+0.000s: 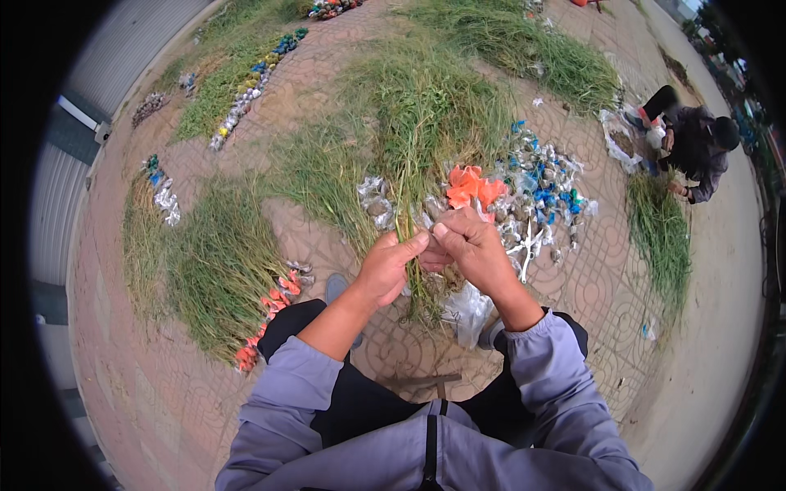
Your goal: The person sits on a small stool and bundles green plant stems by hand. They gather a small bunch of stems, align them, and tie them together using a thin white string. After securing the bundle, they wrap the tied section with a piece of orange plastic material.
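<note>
My left hand point(384, 267) is closed around a slim bunch of green plant stems point(408, 178). The stems stretch away above the fist, and tangled ends hang below it. My right hand point(473, 242) meets the left at the stems, its thumb and fingers pinched together; whether something thin is between them is hidden. Just beyond the right hand lies a crumpled orange plastic bag point(470, 187). Light-coloured scissors point(528, 248) rest beside my right wrist, on a heap of small plastic-wrapped root balls point(546, 184). A clear plastic bag point(470, 313) lies below the right hand.
Loose grassy plants point(430, 104) are piled ahead. At the left, bundled plants point(221, 264) end in orange-wrapped roots point(270, 313). A row of wrapped bundles point(245, 92) lies farther off. Another person point(697, 147) crouches at the right beside more plants point(660, 227). Between my feet lies a tool point(430, 380).
</note>
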Tool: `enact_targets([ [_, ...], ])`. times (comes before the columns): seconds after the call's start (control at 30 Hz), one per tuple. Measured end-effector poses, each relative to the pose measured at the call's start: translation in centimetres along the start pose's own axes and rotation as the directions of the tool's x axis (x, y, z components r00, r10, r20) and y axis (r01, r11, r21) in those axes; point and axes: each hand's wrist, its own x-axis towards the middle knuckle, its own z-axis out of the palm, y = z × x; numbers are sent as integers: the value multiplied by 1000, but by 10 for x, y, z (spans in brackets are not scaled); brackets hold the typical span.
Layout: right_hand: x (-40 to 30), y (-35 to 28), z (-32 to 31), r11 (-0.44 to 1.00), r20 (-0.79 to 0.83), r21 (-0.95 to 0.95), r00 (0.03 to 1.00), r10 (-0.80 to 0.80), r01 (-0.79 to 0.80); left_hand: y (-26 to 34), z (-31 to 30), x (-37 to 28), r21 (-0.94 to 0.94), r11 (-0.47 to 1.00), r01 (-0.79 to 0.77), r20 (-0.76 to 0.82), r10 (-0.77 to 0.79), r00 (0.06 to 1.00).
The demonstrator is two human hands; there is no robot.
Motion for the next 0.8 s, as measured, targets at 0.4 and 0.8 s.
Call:
enact_targets([
  [0.4,5,6,0,944,154,263,974,165,-202,2,8,-5,-79,990,119,63,-114,991],
  [0.8,3,-3,-4,803,233,495,941,244,-331,6,1,-10,-67,924,378,281,-346,895],
])
